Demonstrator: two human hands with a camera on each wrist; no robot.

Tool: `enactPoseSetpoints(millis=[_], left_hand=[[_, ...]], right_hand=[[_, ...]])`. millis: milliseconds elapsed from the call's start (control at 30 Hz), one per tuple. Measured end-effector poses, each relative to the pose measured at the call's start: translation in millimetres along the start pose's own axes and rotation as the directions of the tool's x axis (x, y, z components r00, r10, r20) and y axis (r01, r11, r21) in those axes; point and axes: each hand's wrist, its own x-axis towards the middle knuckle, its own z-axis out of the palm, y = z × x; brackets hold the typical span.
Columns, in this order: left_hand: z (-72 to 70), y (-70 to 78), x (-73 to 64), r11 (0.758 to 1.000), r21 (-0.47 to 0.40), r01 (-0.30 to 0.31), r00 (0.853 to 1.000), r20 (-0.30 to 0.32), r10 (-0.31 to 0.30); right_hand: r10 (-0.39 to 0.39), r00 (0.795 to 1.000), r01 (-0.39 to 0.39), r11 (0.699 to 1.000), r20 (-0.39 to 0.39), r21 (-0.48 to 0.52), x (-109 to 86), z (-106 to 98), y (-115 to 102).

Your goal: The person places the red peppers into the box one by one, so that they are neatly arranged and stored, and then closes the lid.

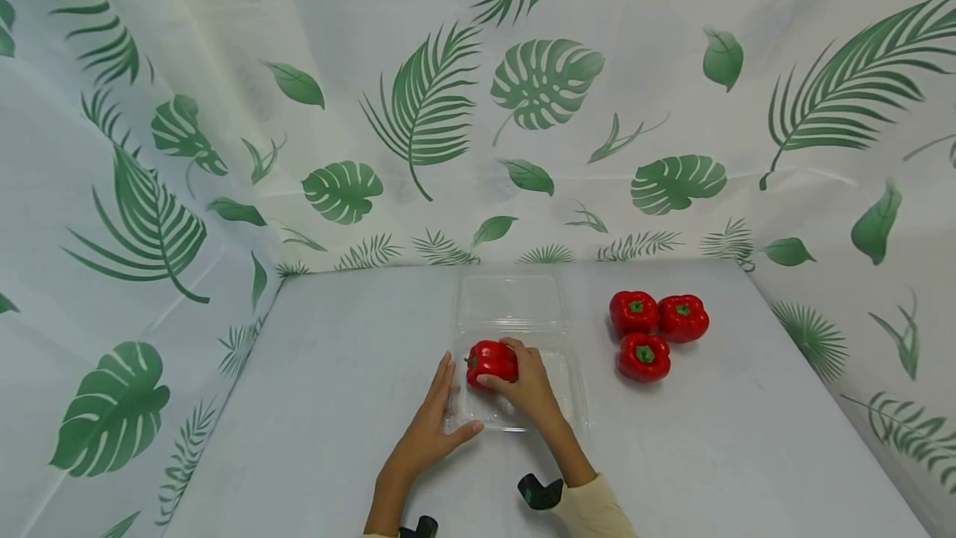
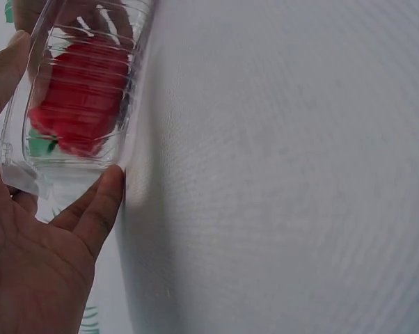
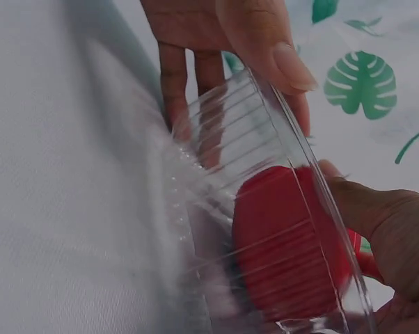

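Observation:
A clear plastic clamshell container (image 1: 575, 380) lies on the table with its lid (image 1: 511, 301) folded back, away from me. Inside the base, toward its left side, a red bell pepper (image 1: 490, 362) lies on its side with the green stem pointing left. My right hand (image 1: 534, 393) grips that pepper from the right, thumb in front and fingers behind. Along the container's left wall, my left hand (image 1: 426, 434) rests with straight fingers, its thumb at the front edge. Through the ribbed wall, the left wrist view shows the pepper (image 2: 84, 90) beside the left fingertips (image 2: 112, 177).
Right of the container, three more red bell peppers (image 1: 633, 312) (image 1: 683, 318) (image 1: 644, 357) stand clustered on the white table (image 1: 336, 339), stems up. A white sheet with green leaf prints (image 1: 448, 222) hangs behind and at both sides of the table.

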Motion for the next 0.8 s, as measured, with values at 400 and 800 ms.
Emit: enactPoseSetpoints(millis=[400,800], left_hand=[[-0.9,-1.9,1.2,1.0,-0.01,-0.021,1.0,-0.007,0.021],[0.2,-2.9,0.3,0.999,-0.037,-0.026,1.0,0.001,0.026]], right_hand=[[-0.053,0.998,0.054,0.998,-0.031,0.017,2.0,5.7,-1.9],[0.003,0.998,-0.003,1.0,-0.069,-0.001,3.4,7.4,-3.3]])
